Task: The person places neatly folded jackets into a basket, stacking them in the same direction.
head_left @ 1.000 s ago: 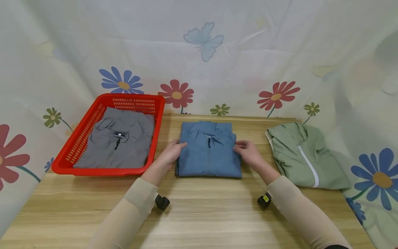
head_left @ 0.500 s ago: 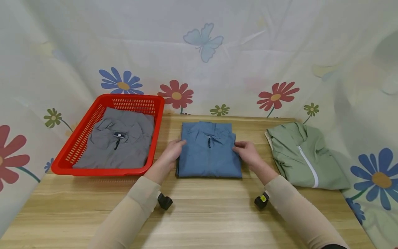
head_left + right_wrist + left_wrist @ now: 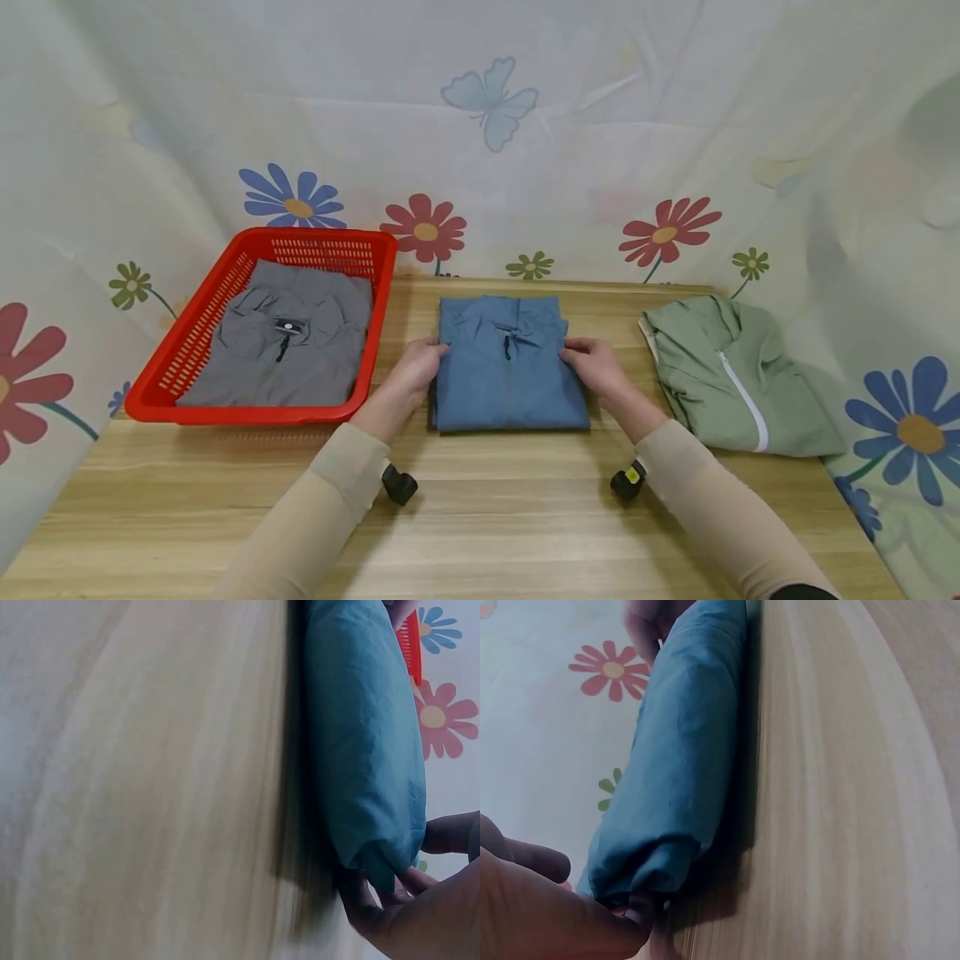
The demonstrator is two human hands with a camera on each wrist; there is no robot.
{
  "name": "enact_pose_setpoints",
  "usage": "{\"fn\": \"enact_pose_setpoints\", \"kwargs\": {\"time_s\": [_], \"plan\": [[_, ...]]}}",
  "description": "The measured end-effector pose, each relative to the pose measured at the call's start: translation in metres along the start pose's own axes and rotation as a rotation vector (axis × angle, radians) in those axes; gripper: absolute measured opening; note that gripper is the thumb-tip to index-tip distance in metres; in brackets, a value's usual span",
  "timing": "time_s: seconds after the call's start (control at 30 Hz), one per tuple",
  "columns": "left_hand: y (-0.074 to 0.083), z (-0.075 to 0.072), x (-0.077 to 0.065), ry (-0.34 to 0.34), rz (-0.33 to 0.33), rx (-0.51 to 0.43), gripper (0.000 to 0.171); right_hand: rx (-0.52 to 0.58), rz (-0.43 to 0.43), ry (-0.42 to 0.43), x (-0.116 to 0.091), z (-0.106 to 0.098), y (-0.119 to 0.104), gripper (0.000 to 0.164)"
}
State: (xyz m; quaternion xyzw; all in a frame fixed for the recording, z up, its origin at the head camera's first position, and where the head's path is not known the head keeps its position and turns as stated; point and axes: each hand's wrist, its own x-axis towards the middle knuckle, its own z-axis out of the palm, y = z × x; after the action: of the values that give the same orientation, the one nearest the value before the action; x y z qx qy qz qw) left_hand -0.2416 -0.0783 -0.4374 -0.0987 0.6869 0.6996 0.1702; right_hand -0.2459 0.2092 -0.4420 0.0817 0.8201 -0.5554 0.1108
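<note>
Holding narrowly on both sides, pinching the left edge of the folded blue garment (image 3: 512,392) with the left hand (image 3: 415,369) and the right edge with the right hand (image 3: 600,369). In both wrist views, gripping the cloth at its ends, with some fingertips hidden in the dark underneath. Kept between the two hands at the middle of the worktop (image 3: 517,517), folded into a rectangle, with a black zip pull (image 3: 507,347) just below the collar, on the side facing up. Shadowed along the near edge; impossible to tell whether lifted slightly or resting flat. Clad along the forearms in beige sleeves (image 3: 300,525), with a small black device (image 3: 399,483) at each wrist. Flanked on the left, near the left hand, by a red basket (image 3: 240,414) with slotted walls, containing a folded grey garment (image 3: 307,375) with a dark neck label (image 3: 289,327). Flanked on the right, apart from the right hand, by a green garment (image 3: 802,408), less squarely folded, with a white zip (image 3: 742,400) running slantwise. Backed by a pale sheet (image 3: 600,167), printed with red, blue and green flowers (image 3: 423,231) and a light blue butterfly (image 3: 491,104).
</note>
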Motion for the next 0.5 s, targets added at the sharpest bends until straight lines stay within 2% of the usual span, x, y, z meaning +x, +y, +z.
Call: {"fn": "enact_pose_setpoints", "kwargs": {"time_s": [0.27,0.4,0.5], "plan": [[-0.0023,0.0012,-0.0009,0.019,0.031,0.034,0.055,0.051,0.012,-0.017,-0.0015,-0.0039,0.0007,0.048],[-0.0032,0.0017,0.0004,0.014,0.051,0.007,0.053,0.079,0.012,-0.021,-0.0018,-0.0058,0.0032,0.049],[-0.0044,0.0016,0.0000,0.009,0.032,-0.018,0.053,0.097,0.013,-0.014,-0.0011,-0.0071,0.0045,0.048]]}}
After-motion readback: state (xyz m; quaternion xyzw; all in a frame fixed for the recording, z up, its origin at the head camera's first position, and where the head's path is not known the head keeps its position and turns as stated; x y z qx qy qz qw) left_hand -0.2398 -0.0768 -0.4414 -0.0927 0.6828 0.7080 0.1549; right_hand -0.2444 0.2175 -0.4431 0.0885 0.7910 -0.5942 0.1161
